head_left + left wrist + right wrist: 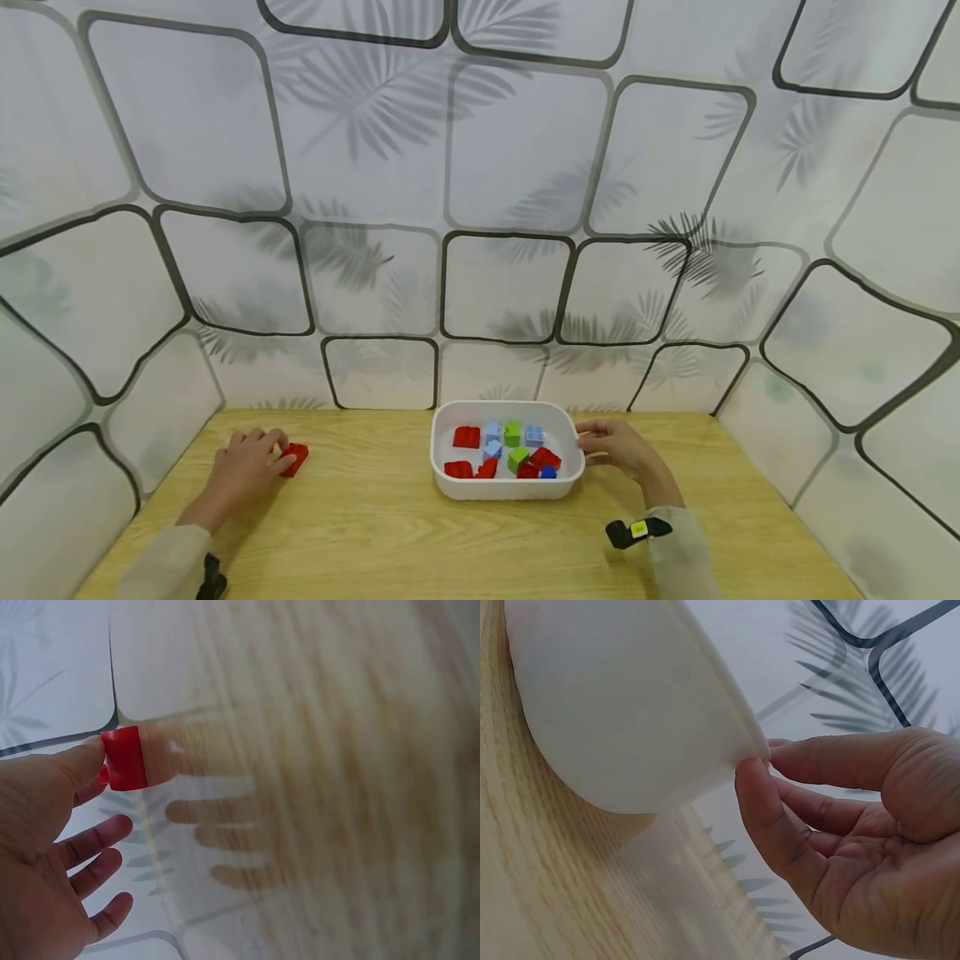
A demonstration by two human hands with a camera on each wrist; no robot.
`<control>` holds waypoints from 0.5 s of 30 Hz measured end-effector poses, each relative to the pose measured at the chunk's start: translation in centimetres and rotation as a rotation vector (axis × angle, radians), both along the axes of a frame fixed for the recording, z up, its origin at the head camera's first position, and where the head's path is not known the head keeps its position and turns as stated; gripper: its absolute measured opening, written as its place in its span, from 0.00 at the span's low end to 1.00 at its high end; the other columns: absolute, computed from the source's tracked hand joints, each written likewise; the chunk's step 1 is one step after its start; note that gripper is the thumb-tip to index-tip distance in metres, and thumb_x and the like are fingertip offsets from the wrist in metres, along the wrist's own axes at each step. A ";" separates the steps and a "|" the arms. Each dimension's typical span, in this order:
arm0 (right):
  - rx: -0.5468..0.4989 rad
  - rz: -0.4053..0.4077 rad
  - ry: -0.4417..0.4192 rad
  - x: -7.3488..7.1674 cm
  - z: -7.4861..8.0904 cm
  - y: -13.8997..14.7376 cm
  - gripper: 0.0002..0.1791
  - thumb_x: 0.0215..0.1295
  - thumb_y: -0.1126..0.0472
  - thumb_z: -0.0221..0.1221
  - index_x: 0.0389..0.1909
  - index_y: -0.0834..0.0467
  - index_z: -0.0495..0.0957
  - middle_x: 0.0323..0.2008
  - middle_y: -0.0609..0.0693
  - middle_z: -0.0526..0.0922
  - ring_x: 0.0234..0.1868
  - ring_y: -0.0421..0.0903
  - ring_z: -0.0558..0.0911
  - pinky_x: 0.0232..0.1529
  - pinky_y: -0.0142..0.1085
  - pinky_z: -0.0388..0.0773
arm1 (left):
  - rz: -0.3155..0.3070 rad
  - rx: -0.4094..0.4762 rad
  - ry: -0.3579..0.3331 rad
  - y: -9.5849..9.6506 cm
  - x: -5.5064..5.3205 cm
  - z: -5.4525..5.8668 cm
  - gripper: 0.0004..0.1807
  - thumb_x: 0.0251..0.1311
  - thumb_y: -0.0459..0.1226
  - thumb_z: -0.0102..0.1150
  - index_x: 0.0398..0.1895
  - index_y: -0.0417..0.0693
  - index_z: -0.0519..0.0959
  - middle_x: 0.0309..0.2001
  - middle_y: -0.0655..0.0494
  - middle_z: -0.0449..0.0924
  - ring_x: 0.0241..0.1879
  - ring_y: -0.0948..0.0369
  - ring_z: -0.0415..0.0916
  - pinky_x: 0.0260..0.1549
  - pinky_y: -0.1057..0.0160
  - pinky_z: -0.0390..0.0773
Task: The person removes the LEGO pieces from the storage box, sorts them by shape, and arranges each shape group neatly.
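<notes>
At the table's left, my left hand (243,467) pinches a red toy brick (296,459) between thumb and forefinger. In the left wrist view the red brick (125,758) meets its own reflection on the tabletop, and the other fingers of the left hand (45,840) are spread. A white plastic box (507,492) stands at the middle. My right hand (618,450) grips its right end. The right wrist view shows thumb and fingers of the right hand (855,840) pinching the rim of the white box (630,705).
Inside the box lie several red bricks (467,437), light blue bricks (534,436), green bricks (517,458) and a dark blue brick (548,472). The wooden table (360,533) has patterned white walls (510,292) behind it and at both sides.
</notes>
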State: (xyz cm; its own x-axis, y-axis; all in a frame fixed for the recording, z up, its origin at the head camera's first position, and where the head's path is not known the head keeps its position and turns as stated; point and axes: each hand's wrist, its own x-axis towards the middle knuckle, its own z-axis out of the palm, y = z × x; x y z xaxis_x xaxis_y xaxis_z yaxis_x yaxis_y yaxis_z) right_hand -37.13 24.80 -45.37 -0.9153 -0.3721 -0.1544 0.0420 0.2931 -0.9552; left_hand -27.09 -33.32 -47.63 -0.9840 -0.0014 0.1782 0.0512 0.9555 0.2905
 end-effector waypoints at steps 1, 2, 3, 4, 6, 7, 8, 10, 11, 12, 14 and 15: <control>-0.003 0.001 -0.001 0.0 0.0 0.0 0.27 0.71 0.66 0.60 0.64 0.78 0.67 0.39 0.46 0.87 0.41 0.40 0.84 0.46 0.38 0.85 | -0.005 -0.003 0.003 0.0 0.0 -0.1 0.10 0.67 0.44 0.62 0.41 0.48 0.75 0.40 0.45 0.75 0.42 0.40 0.70 0.37 0.36 0.70; -0.006 0.002 -0.002 0.0 0.0 0.0 0.27 0.71 0.66 0.60 0.64 0.78 0.67 0.39 0.46 0.87 0.41 0.39 0.84 0.46 0.38 0.85 | -0.008 -0.007 0.005 -0.1 0.0 -0.1 0.10 0.67 0.44 0.62 0.41 0.48 0.75 0.39 0.45 0.75 0.42 0.40 0.70 0.37 0.35 0.70; -0.009 0.003 -0.002 0.0 0.0 0.0 0.27 0.71 0.66 0.60 0.64 0.78 0.67 0.40 0.46 0.86 0.41 0.39 0.84 0.46 0.37 0.85 | -0.010 -0.011 0.009 -0.1 0.0 -0.2 0.10 0.67 0.44 0.62 0.41 0.48 0.75 0.39 0.46 0.75 0.42 0.40 0.70 0.37 0.35 0.70; -0.013 0.004 -0.003 0.0 0.0 0.0 0.27 0.71 0.66 0.60 0.64 0.78 0.67 0.40 0.46 0.87 0.41 0.39 0.84 0.45 0.37 0.85 | -0.011 -0.013 0.011 -0.1 0.0 -0.2 0.10 0.67 0.44 0.63 0.41 0.48 0.75 0.38 0.46 0.75 0.42 0.40 0.70 0.37 0.35 0.70; -0.019 0.004 -0.002 -0.1 0.0 0.0 0.27 0.71 0.66 0.59 0.64 0.78 0.67 0.41 0.46 0.86 0.41 0.39 0.84 0.45 0.37 0.85 | -0.007 -0.016 0.011 -0.1 -0.1 -0.1 0.11 0.67 0.44 0.63 0.41 0.48 0.75 0.37 0.47 0.74 0.41 0.41 0.70 0.37 0.36 0.70; -0.019 0.004 -0.001 -0.1 0.0 0.1 0.27 0.71 0.66 0.59 0.64 0.78 0.67 0.41 0.47 0.86 0.41 0.39 0.84 0.45 0.37 0.85 | -0.004 -0.017 0.011 -0.1 -0.1 -0.1 0.11 0.67 0.44 0.63 0.41 0.48 0.75 0.37 0.47 0.74 0.41 0.41 0.70 0.37 0.36 0.70; -0.018 0.003 -0.001 -0.1 0.0 0.1 0.27 0.71 0.65 0.60 0.64 0.78 0.67 0.41 0.47 0.86 0.41 0.39 0.84 0.45 0.37 0.85 | 0.001 -0.017 0.006 -0.1 -0.2 -0.1 0.11 0.67 0.44 0.63 0.41 0.47 0.75 0.36 0.47 0.74 0.41 0.41 0.70 0.37 0.37 0.70; -0.017 0.001 -0.003 -0.1 -0.1 0.1 0.27 0.71 0.66 0.60 0.64 0.78 0.67 0.42 0.47 0.86 0.41 0.40 0.84 0.45 0.37 0.85 | 0.013 -0.019 -0.002 -0.1 -0.2 -0.1 0.11 0.67 0.44 0.62 0.41 0.47 0.75 0.35 0.48 0.74 0.40 0.41 0.70 0.37 0.37 0.71; -0.016 0.000 -0.003 -0.1 -0.1 0.1 0.27 0.71 0.66 0.60 0.64 0.78 0.68 0.42 0.47 0.87 0.41 0.39 0.84 0.45 0.37 0.85 | 0.020 -0.020 -0.006 -0.1 -0.2 0.0 0.12 0.67 0.44 0.63 0.40 0.46 0.75 0.35 0.47 0.74 0.40 0.41 0.70 0.37 0.37 0.71; -0.015 0.000 -0.003 -0.2 -0.1 0.1 0.27 0.71 0.66 0.60 0.64 0.78 0.67 0.42 0.47 0.87 0.41 0.39 0.84 0.45 0.37 0.85 | 0.026 -0.023 -0.009 0.0 -0.2 -0.1 0.12 0.67 0.44 0.63 0.40 0.46 0.75 0.35 0.47 0.74 0.40 0.41 0.70 0.37 0.37 0.71; -0.016 -0.001 -0.001 -0.2 -0.2 0.1 0.27 0.71 0.66 0.60 0.65 0.78 0.67 0.41 0.47 0.87 0.41 0.39 0.84 0.45 0.37 0.85 | 0.036 -0.023 -0.017 0.0 -0.2 0.0 0.12 0.66 0.44 0.63 0.39 0.46 0.75 0.35 0.46 0.75 0.40 0.41 0.70 0.37 0.37 0.71; -0.016 -0.001 0.000 -0.2 -0.2 0.1 0.27 0.71 0.66 0.60 0.65 0.78 0.67 0.40 0.47 0.87 0.41 0.39 0.84 0.45 0.37 0.85 | 0.041 -0.024 -0.018 0.1 -0.2 -0.1 0.12 0.66 0.44 0.63 0.39 0.46 0.75 0.35 0.46 0.75 0.40 0.41 0.70 0.37 0.37 0.71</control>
State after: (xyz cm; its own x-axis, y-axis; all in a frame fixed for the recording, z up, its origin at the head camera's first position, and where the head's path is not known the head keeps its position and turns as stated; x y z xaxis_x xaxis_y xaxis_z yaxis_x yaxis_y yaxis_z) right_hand -37.29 24.86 -45.56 -0.9157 -0.3734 -0.1489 0.0427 0.2779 -0.9597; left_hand -27.32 -33.25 -47.70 -0.9862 -0.0379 0.1610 0.0067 0.9634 0.2680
